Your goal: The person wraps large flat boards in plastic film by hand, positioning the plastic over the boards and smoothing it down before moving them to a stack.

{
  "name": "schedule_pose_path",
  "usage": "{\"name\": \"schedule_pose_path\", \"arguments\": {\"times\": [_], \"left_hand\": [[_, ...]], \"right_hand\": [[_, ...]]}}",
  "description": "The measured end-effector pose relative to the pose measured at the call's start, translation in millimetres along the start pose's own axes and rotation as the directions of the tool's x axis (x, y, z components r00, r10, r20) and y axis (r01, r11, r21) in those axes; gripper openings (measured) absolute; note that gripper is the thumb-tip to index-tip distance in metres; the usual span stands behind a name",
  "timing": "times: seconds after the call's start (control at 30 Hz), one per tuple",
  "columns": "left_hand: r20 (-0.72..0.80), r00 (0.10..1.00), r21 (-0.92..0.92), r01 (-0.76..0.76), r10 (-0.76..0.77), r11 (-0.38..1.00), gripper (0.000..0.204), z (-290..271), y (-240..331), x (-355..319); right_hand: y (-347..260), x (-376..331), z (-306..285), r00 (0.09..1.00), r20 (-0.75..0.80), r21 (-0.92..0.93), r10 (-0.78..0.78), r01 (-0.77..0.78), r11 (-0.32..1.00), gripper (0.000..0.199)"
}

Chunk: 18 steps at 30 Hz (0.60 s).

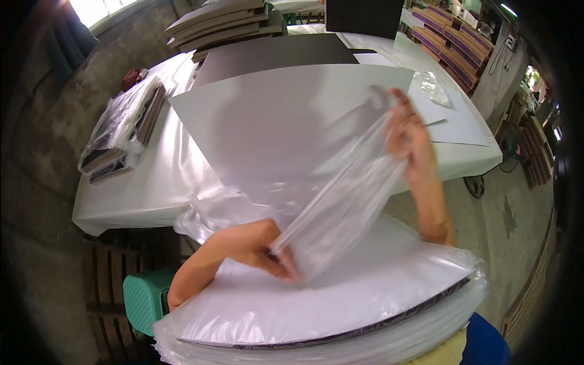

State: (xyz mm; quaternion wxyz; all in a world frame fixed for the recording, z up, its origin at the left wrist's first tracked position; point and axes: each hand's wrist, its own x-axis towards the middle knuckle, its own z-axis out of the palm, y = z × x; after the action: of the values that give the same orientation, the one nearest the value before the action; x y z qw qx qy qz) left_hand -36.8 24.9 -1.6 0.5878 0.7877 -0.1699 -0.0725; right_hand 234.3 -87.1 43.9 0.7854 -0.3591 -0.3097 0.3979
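Note:
Between my two hands a clear plastic bag (347, 201) is stretched on a slant. My left hand (267, 249) pinches its lower end, just above a stack of plastic-wrapped white sheets (316, 310) close to my body. Higher up at the right, my right hand (406, 131) is blurred by motion, its fingers at the bag's upper end. Behind the bag a large white board (267, 121) lies on the table, with my shadow across it. More crumpled clear plastic (213, 210) hangs over the table's near edge beside my left forearm.
The table (121, 201) has a shiny white cover. Bagged dark boards (121, 131) lie at its left, stacked dark boards (225, 27) at the back. Below on the left stands a green stool (146, 301) by a wooden pallet (109, 274). A fan (510, 149) is at the right.

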Motion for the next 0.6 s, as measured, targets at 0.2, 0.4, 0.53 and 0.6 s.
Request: {"name": "schedule_pose_path", "arguments": {"times": [0.2,0.4,0.53,0.6], "left_hand": [[-0.325,0.927,0.039,-0.185,0.187,0.982,0.018,-33,17,-51],[-0.744,0.613,0.109,-0.283,0.267,0.953,0.023,-50,11,-114],[-0.651,0.757,-0.065,-0.132,0.058,0.989,0.029,-51,-4,-91],[-0.547,0.835,-0.147,-0.021,-0.064,0.989,0.032,-46,-5,-77]], "right_hand": [[-61,24,-92,0.889,-0.333,-0.057,-0.315,0.314,0.948,0.030],[-14,-1,-84,0.939,0.154,0.020,0.309,-0.316,0.949,0.047],[9,-11,-69,0.220,0.668,-0.740,0.711,0.306,0.600,0.070],[6,-16,-64,0.264,0.642,-0.766,0.720,0.188,0.614,0.070]]}}
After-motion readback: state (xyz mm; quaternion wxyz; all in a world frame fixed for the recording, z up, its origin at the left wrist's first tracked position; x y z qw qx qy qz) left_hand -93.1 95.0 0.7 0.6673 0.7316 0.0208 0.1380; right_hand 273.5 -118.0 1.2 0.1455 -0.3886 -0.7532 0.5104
